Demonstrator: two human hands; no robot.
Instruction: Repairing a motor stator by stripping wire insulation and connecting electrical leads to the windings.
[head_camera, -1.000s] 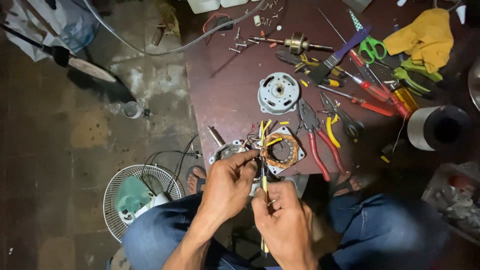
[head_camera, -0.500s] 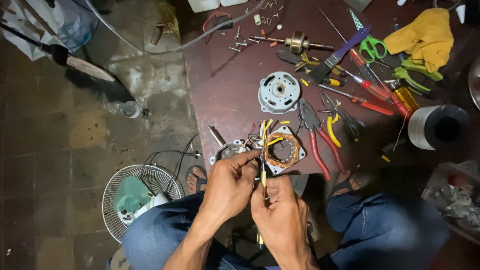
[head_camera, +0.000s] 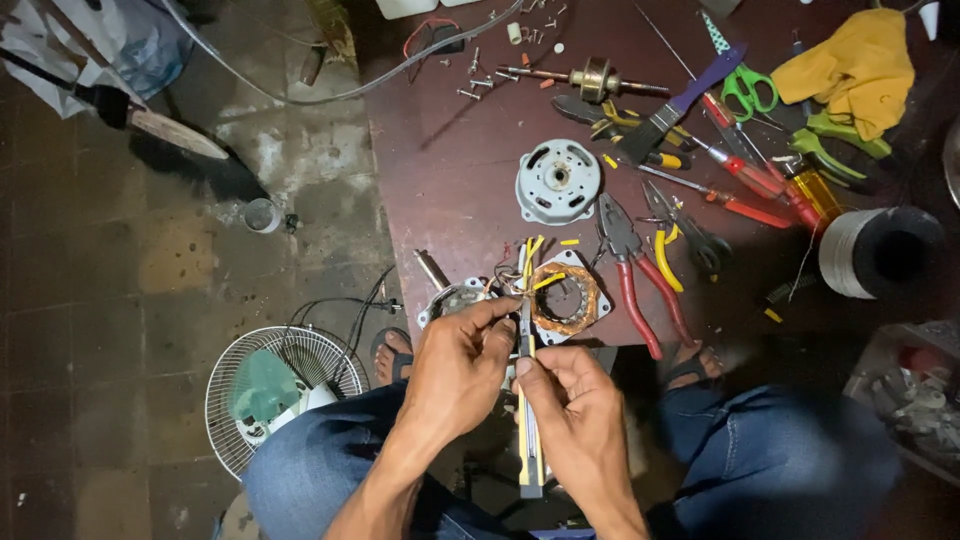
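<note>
A yellow-and-black utility knife (head_camera: 527, 420) stands nearly upright between the two hands, its tip up against a bundle of yellow wires (head_camera: 530, 258) that rises from the stator (head_camera: 563, 298), a metal frame wound with copper coil. The stator lies on the near edge of the dark red desk (head_camera: 450, 170), just beyond the fingertips. The left hand (head_camera: 455, 365) is closed, thumb and forefinger pinching the wires and the top of the knife. The right hand (head_camera: 570, 410) is also closed, its fingers curled round the knife from the other side, so that the two hands touch around it.

Just past the left hand, beside the stator, lies a grey metal motor part with a short shaft (head_camera: 445, 290). Further beyond the hands sits a round grey motor cover (head_camera: 558, 181). To the right of the stator lie red-handled pliers (head_camera: 640, 275) and a smaller pair with yellow grips (head_camera: 685, 240). Far beyond the hands a rotor on its shaft (head_camera: 590, 78) lies among loose screws. Out beyond the right hand are a flat brush (head_camera: 680, 105), green scissors (head_camera: 738, 75), red screwdrivers (head_camera: 745, 180), a yellow cloth (head_camera: 850, 65) and a spool of white cord (head_camera: 880, 252).

Below the left hand, on the tiled floor (head_camera: 120, 330), lies a white fan guard (head_camera: 275, 390) beside the person's blue-jeaned knee.
</note>
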